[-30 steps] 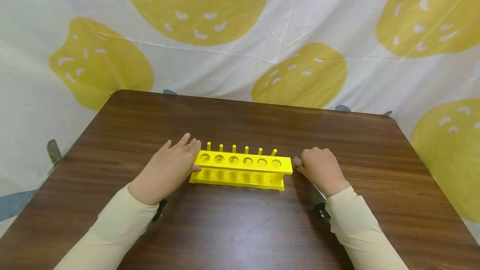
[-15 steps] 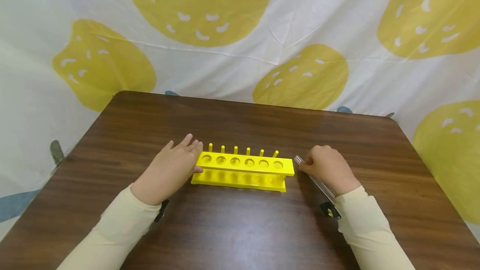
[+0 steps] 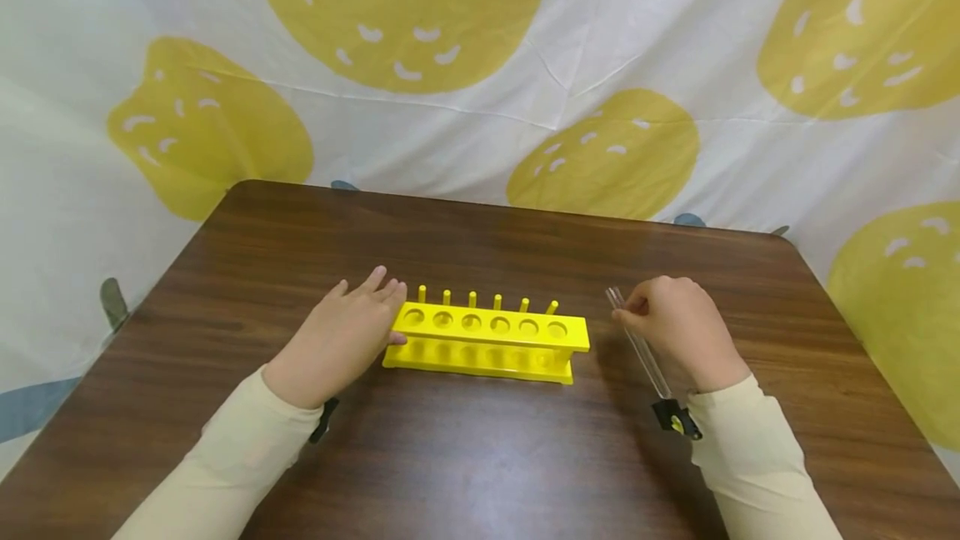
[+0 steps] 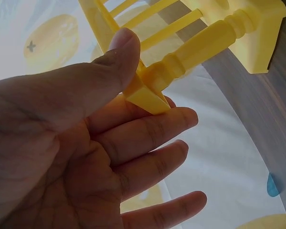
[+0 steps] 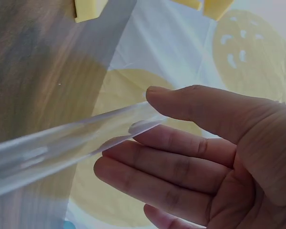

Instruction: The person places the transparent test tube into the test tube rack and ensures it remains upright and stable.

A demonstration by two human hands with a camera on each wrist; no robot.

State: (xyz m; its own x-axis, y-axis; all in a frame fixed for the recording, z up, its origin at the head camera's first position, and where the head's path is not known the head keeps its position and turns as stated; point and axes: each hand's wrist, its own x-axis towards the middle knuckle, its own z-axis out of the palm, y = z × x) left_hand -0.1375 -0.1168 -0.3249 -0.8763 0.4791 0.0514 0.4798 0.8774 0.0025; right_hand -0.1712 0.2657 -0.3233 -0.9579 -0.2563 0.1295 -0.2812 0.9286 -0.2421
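Two-handed work at a yellow rack [image 3: 486,337], as I follow it from my remote post. The rack stands upright on the table [image 3: 480,473], its near-left end pinched between thumb and forefinger of the left hand [image 3: 337,336], the remaining fingers extended. The right hand [image 3: 682,327] grips a clear tube [image 3: 649,365] near its far end, thumb opposed to the fingers; the tube slants beside the rack, apart from it (whether its lower end touches the wrist camera [image 3: 677,421] I cannot tell). Chief hazards, in my judgement: the tube, presumably smooth, is held only near one end, so a slight knock on its long free part could turn it in the pinch or make it drop. Were it to strike the rack's edge, the rack might skid or tip, since I see it steadied at one end only.
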